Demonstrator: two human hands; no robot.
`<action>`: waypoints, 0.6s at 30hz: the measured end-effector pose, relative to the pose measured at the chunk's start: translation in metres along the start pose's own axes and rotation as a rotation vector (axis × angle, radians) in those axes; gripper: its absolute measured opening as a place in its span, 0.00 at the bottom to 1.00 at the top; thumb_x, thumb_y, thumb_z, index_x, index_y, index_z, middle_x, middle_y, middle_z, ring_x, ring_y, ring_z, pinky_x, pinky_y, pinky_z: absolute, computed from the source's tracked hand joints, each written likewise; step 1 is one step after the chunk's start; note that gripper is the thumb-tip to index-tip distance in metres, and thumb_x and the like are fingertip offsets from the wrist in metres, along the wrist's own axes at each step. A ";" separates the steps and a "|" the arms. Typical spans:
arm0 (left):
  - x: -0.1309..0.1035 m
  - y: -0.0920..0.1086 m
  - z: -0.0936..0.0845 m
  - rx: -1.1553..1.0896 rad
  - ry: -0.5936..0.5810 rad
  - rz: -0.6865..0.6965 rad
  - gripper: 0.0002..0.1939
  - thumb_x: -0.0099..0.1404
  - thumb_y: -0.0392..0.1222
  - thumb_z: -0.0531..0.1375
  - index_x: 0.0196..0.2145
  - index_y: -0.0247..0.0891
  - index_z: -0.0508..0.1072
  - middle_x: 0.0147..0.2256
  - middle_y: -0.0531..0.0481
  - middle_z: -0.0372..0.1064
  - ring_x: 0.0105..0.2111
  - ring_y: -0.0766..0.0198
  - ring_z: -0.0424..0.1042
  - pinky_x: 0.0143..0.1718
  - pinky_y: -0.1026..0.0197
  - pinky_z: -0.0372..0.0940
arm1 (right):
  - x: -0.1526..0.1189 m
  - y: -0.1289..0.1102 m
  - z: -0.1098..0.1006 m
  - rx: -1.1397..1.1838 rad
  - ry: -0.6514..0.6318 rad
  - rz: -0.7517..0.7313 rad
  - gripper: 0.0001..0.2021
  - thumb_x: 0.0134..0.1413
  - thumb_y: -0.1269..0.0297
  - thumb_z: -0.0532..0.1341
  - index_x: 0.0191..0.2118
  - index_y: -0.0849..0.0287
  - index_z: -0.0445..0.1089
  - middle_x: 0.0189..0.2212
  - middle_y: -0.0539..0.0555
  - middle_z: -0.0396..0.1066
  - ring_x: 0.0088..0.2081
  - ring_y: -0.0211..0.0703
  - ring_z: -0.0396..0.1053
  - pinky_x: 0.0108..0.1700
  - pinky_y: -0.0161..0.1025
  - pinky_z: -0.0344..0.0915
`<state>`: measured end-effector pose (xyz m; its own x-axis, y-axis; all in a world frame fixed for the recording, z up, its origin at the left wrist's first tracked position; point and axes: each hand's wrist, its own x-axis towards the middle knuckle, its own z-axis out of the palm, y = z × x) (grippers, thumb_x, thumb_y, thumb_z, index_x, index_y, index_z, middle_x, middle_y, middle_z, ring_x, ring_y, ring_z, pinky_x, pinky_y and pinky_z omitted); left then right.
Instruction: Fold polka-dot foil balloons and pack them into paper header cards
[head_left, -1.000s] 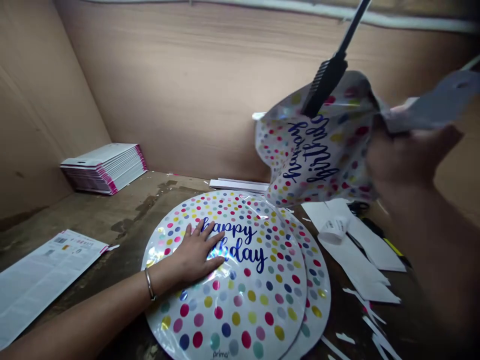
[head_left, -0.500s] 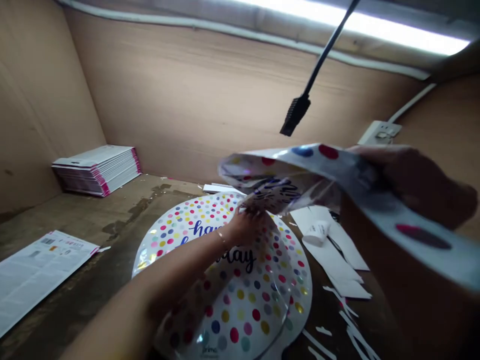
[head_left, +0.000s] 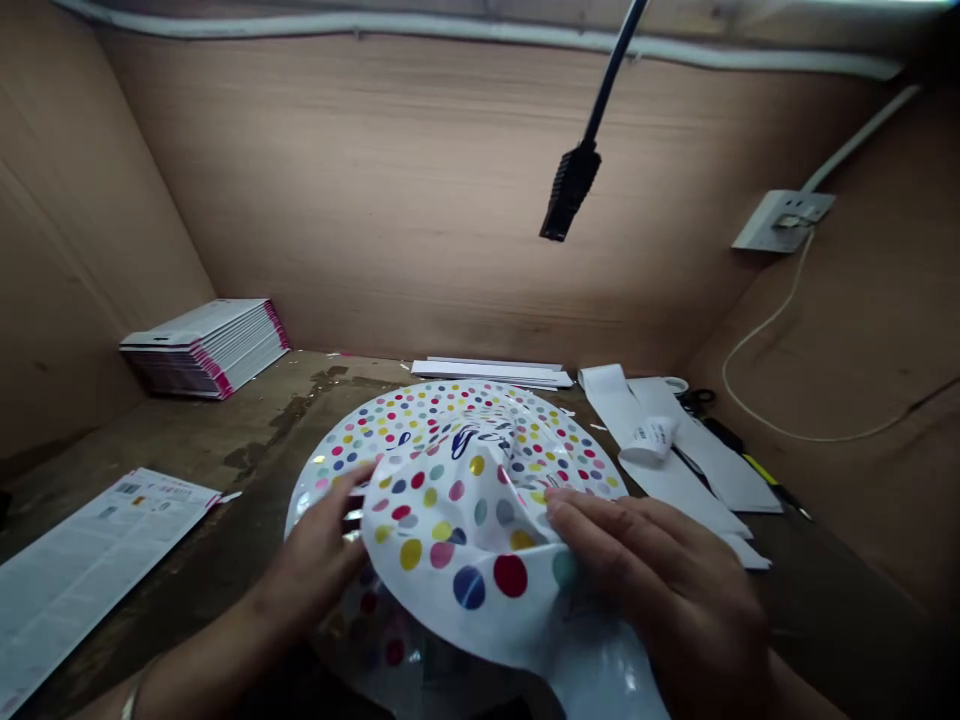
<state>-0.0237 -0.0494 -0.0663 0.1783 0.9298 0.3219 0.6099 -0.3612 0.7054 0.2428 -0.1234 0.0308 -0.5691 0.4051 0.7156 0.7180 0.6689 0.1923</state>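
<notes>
A flat white foil balloon [head_left: 442,510] with coloured dots lies creased and partly folded, its tail hanging toward me at the bottom. My left hand [head_left: 319,545] grips its left edge, fingers tucked partly behind the foil. On the right side my right hand [head_left: 667,570] pinches the foil near the tail, the thumb hidden. Beneath spreads another round dotted foil balloon [head_left: 337,455], its rim showing on the left and at the back. Dark blue lettering on the foil is bunched and cannot be read now.
A stack of white and pink packets [head_left: 214,350] stands at the back left, with a printed sheet [head_left: 112,550] nearer. White paper strips [head_left: 615,400], scissors [head_left: 697,398] and a yellow-black cutter [head_left: 761,470] lie at right. A black cable plug [head_left: 571,190] hangs overhead near a wall socket [head_left: 784,222].
The raised foil balloon has come down onto the one below. My right hand lowered with it toward the middle, and my left hand moved from the centre to the left edge.
</notes>
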 end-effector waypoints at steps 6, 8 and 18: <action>-0.010 -0.042 -0.029 0.405 0.001 0.478 0.21 0.63 0.38 0.55 0.54 0.46 0.65 0.57 0.47 0.59 0.59 0.50 0.55 0.57 0.47 0.57 | -0.006 -0.037 0.036 0.032 -0.264 -0.052 0.12 0.54 0.75 0.52 0.40 0.65 0.71 0.31 0.59 0.74 0.27 0.45 0.67 0.25 0.41 0.60; -0.017 -0.053 -0.037 0.424 -0.034 0.562 0.16 0.63 0.35 0.53 0.49 0.44 0.68 0.51 0.49 0.68 0.57 0.54 0.59 0.57 0.50 0.57 | -0.020 -0.036 0.035 0.054 -0.383 0.094 0.10 0.51 0.76 0.55 0.37 0.63 0.71 0.30 0.57 0.74 0.28 0.45 0.67 0.27 0.40 0.61; -0.051 -0.059 -0.032 0.441 -0.239 0.468 0.18 0.62 0.35 0.53 0.49 0.46 0.70 0.52 0.50 0.68 0.57 0.55 0.61 0.60 0.47 0.49 | -0.068 -0.026 0.037 0.339 -0.703 0.443 0.16 0.47 0.78 0.56 0.40 0.57 0.74 0.43 0.54 0.74 0.46 0.46 0.68 0.52 0.45 0.62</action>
<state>-0.0932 -0.0777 -0.1043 0.6344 0.6910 0.3465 0.6755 -0.7135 0.1862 0.2482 -0.1450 -0.0476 -0.4616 0.8836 0.0786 0.8367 0.4631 -0.2922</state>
